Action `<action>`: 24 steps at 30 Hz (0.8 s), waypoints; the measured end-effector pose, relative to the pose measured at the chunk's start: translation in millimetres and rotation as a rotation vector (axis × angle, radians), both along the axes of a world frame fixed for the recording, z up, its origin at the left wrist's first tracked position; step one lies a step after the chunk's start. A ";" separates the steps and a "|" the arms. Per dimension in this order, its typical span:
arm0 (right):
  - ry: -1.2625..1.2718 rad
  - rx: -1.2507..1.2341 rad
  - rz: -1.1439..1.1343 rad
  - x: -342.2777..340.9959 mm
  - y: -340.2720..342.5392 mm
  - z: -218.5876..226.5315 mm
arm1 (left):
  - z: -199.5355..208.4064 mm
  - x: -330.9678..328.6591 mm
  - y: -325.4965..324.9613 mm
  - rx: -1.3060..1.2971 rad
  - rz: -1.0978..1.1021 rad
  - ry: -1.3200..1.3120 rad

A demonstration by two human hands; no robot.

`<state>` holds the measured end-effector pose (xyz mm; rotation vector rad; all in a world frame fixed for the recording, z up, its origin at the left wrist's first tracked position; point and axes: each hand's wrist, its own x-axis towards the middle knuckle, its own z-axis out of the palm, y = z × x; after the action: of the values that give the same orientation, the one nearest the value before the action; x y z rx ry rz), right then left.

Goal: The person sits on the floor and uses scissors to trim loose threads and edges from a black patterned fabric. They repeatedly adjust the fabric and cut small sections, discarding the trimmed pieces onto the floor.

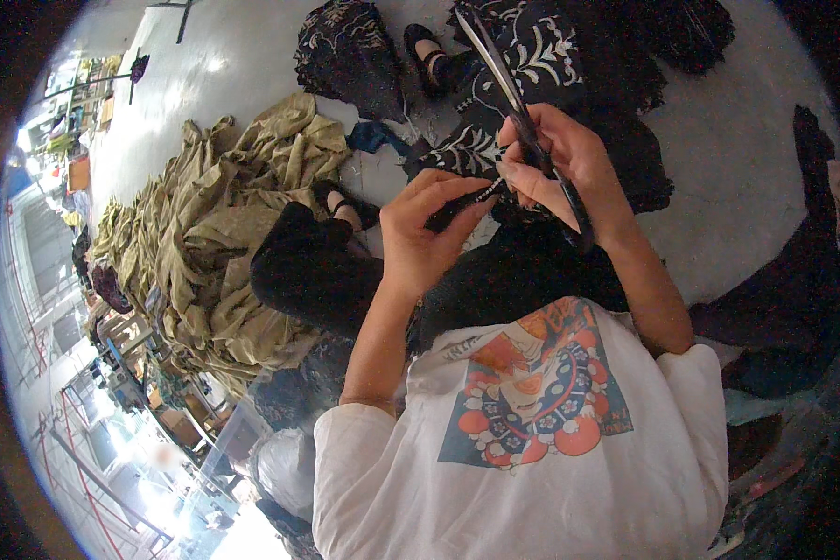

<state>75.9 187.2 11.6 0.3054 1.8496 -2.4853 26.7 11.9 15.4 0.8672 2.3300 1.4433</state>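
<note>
My right hand (574,163) is wrapped round a pair of large scissors (499,70), whose blades point up and away, looking nearly closed. Its thumb and fingertips also come close to the cloth at the middle; whether they pinch it is unclear. Black fabric (455,207) with a white-dotted edge is pinched in my left hand (425,224), just left of the right fingertips. Beyond both hands, black cloth with white leafy embroidery (541,56) spreads over my lap and down toward the floor.
A large heap of olive-green fabric (215,233) lies on the floor to the left. A bundle of black embroidered cloth (345,56) sits at the far side, near my shoe (427,56). Dark fabric (784,280) lies to the right, and a scrap of blue cloth (378,138) on the floor.
</note>
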 end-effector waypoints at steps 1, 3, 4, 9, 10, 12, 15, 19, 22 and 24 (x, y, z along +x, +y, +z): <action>-0.014 -0.014 0.013 -0.2 0.3 0.7 | 2.5 -1.0 -1.5 0.019 -0.019 -0.073; -0.051 -0.031 0.040 -1.7 0.5 0.2 | 6.7 -2.7 -5.6 0.011 -0.036 -0.220; -0.073 -0.035 0.053 -3.3 0.6 -0.8 | 8.8 -3.3 -8.3 -0.017 -0.033 -0.294; 0.025 0.050 0.057 -5.2 -10.2 -13.8 | 25.2 -12.0 -19.3 0.049 0.068 -0.788; 0.097 0.153 0.059 -2.9 -11.0 -13.4 | 25.0 -17.3 -25.4 0.077 0.086 -0.821; 0.168 0.392 0.132 7.4 -9.6 -4.3 | 24.1 -24.5 -40.7 0.132 0.163 -0.923; -0.003 0.255 0.377 25.1 -6.1 -17.7 | 32.7 -40.2 -52.4 0.118 0.147 -0.863; 0.008 0.367 0.572 32.9 -10.3 -26.3 | 42.5 -47.3 -55.2 0.167 0.264 -0.899; 0.163 0.416 0.529 29.6 -15.3 -19.1 | 44.9 -50.4 -55.7 0.181 0.187 -0.866; 0.195 0.463 0.486 27.6 -19.7 -23.3 | 47.9 -45.7 -50.3 0.179 0.181 -0.856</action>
<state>103.5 167.5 -11.7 -0.3567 2.2267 -1.8101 -19.0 -38.4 63.3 0.0120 1.6640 1.6675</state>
